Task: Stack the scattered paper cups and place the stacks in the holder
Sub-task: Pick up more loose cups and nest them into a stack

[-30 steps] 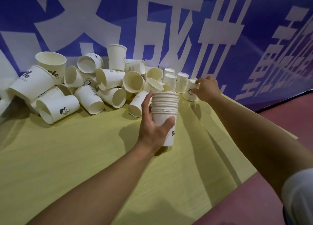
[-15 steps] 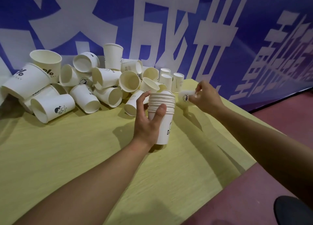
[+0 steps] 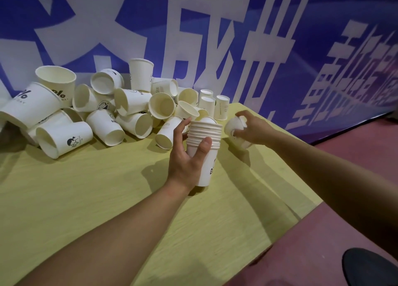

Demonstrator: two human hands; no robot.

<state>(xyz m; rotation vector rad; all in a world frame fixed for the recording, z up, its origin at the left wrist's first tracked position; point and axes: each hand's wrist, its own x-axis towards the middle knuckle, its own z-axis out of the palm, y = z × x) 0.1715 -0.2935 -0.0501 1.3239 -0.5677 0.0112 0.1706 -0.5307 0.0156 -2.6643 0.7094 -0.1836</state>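
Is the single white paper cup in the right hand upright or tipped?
Tipped: the single white paper cup shows its round base to the camera, gripped by the right hand.

Upright white cup stack (image 3: 203, 148); loose cups (image 3: 103, 111) heaped, apparently tipped.

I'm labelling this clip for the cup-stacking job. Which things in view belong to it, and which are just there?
Job:
stack of cups, gripped by left hand
single cup, held by right hand
scattered cups

Just there:
blue banner
yellow table
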